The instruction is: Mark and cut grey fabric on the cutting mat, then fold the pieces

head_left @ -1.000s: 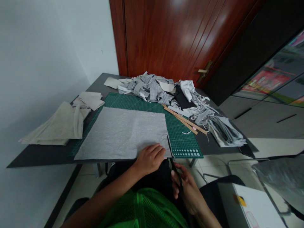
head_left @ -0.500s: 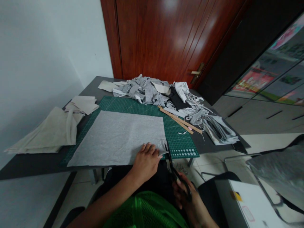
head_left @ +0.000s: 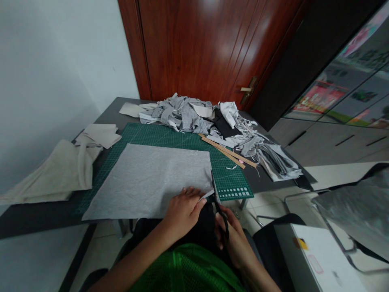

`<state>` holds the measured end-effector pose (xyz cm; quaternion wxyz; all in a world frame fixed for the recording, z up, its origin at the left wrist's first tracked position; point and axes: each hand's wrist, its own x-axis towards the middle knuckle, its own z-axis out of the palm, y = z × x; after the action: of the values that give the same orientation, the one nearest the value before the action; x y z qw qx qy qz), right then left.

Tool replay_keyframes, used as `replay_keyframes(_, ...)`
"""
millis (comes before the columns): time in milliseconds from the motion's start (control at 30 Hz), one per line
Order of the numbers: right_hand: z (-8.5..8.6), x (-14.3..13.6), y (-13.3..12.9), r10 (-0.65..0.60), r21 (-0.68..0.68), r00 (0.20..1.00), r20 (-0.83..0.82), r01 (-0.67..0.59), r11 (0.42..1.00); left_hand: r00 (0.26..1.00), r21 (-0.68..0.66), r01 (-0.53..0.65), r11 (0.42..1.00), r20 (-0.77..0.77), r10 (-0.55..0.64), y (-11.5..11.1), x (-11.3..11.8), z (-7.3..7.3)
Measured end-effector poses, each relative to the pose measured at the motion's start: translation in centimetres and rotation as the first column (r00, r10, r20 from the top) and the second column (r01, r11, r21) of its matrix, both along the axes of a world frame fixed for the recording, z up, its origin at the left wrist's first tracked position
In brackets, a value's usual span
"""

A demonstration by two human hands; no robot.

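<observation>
Sheet of light grey cloth, roughly rectangular (head_left: 152, 178), lying flat on a green cutting mat with a printed grid (head_left: 226, 178), its near right corner turned up. Long-bladed scissors with black handles (head_left: 216, 200) stand at the sheet's right edge, blades pointing away from the person. The left hand (head_left: 184, 209) rests on the near right part of the sheet, fingers close together, with the turned-up edge clamped between thumb and fingers. The right hand (head_left: 231, 235), beyond the near edge of the table, has its fingers curled around the scissor handles. The mat lies on a dark grey tabletop (head_left: 105, 117). Right of the sheet, two light brown, flat wooden strips (head_left: 229, 153) cross at a narrow angle, partly over the mat. Along the far side is a tangled heap of grey and white fabric strips (head_left: 182, 112), with a piece of black fabric (head_left: 225, 123) at its right part; a layered stack of grey and white fabric (head_left: 278, 160) lies at the table's right end. To the left are small cream fabric pieces (head_left: 101, 134) and a larger folded beige cloth (head_left: 63, 170). Behind the table: a reddish-brown wooden door (head_left: 194, 48).
</observation>
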<state>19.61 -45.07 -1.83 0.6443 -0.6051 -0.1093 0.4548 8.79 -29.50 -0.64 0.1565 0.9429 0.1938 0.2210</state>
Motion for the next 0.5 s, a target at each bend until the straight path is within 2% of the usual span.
replay_keyframes(167,-0.19,-0.34,0.61,0.017,0.01,1.0,0.026,-0.017,1.0,1.0,-0.022,0.005,1.0,-0.004,-0.005,0.18,-0.15,0.31)
replay_keyframes(500,-0.2,-0.32,0.34,0.022,0.013,0.999,0.039,-0.022,1.0,0.999,-0.003,0.028,1.0,0.028,-0.028,0.15,-0.22,-0.11)
